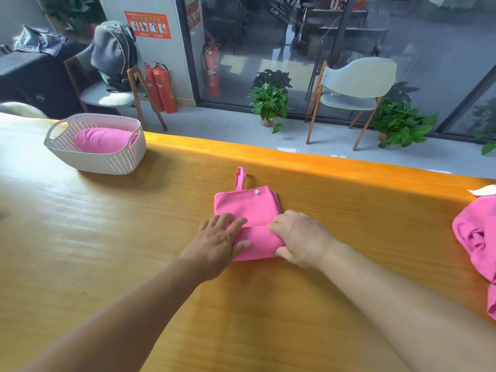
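On the near part of the wooden table (134, 237), two bare forearms reach forward from the bottom corners and meet at a pink cloth (245, 208), which lies near the middle of the tabletop, a little towards its far edge. The cloth's near end is turned over into a thick fold, and both hands sit on that fold.

The left hand (218, 238) lies flat on the left end. Its fingers (233, 224) are straight and slightly spread, reaching over the fold onto the flat part behind, and the thumb rests on the fold's top. The right hand (302, 237) grips the right end, with its fingers curled over the top and pressed close together and the thumb tucked against the near side.

Beyond the hands the rest of the cloth lies flat. It has a small snap button (257, 191) near its far right corner and a hanging loop (239, 178) sticking out from its far left corner.

Well apart at the right edge of the table lies a crumpled heap of pink fabric (477, 237). Far to the left stands a pale woven basket (107, 162) holding a rolled pink bundle (103, 140).

Past the table, on the tiled floor, a pale chair (357, 79) stands between potted green plants (268, 103) by a glass wall. Red fire extinguishers (163, 87) stand beside another chair, which has a dark cap (115, 49) hung on its back.
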### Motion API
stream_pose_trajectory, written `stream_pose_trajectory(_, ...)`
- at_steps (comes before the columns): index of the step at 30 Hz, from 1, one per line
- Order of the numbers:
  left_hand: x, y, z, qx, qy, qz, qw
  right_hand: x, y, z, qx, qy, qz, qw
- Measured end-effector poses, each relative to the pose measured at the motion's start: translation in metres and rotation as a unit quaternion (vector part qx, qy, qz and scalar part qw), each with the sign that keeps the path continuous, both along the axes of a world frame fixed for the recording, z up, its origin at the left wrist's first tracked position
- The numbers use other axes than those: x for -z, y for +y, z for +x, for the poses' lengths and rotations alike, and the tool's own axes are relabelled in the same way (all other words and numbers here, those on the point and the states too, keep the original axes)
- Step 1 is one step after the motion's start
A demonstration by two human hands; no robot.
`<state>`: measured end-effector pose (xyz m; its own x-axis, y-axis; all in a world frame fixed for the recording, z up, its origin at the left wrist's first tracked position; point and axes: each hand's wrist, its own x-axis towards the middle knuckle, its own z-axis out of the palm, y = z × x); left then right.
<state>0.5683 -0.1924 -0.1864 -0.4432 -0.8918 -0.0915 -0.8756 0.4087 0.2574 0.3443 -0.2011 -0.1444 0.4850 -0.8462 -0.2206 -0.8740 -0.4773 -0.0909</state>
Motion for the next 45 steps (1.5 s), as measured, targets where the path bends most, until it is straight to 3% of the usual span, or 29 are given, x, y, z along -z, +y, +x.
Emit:
stream_pose_trajectory(5,0.008,0.014,0.008,0.078,0.011,-0.077,0.994,-0.009,-0.01,0.005,0.052,-0.024,0.146,0.988)
stream_pose_trajectory(10,-0.005,0.004,0.016,0.052,0.081,0.022,0.995,-0.014,-0.015,0.003,0.151,-0.124,0.237,0.952)
stream_pose_trajectory(13,-0.012,-0.005,0.013,0.021,0.079,0.082,0.993,-0.009,-0.01,-0.002,0.134,-0.131,0.169,0.968)
stream_pose_trajectory(18,-0.019,-0.027,0.009,-0.043,0.108,0.192,0.974,0.003,0.004,0.006,0.025,-0.011,0.017,0.999)
stream_pose_trajectory(21,-0.021,-0.038,0.007,-0.06,0.108,0.221,0.967,0.003,-0.002,0.011,0.033,-0.015,-0.001,0.999)
stream_pose_trajectory(25,-0.02,-0.043,0.001,-0.048,-0.015,0.133,0.99,-0.005,-0.019,0.013,0.073,-0.025,0.056,0.995)
stream_pose_trajectory(29,-0.017,-0.027,-0.005,0.014,0.023,-0.047,0.999,-0.009,-0.037,0.012,0.104,-0.047,0.124,0.986)
stream_pose_trajectory(32,-0.007,-0.019,-0.009,0.033,0.002,-0.078,0.996,-0.007,-0.05,0.008,0.126,-0.106,0.182,0.969)
stream_pose_trajectory(35,-0.006,-0.031,-0.006,0.009,0.024,-0.033,0.999,0.001,-0.055,0.002,0.122,-0.123,0.164,0.971)
stream_pose_trajectory(39,-0.017,-0.054,0.001,-0.06,0.094,0.11,0.988,0.011,-0.045,0.0,0.107,-0.178,0.02,0.978)
stream_pose_trajectory(45,-0.005,-0.075,0.005,-0.082,0.067,0.136,0.985,0.023,-0.054,0.006,0.061,-0.065,-0.012,0.996)
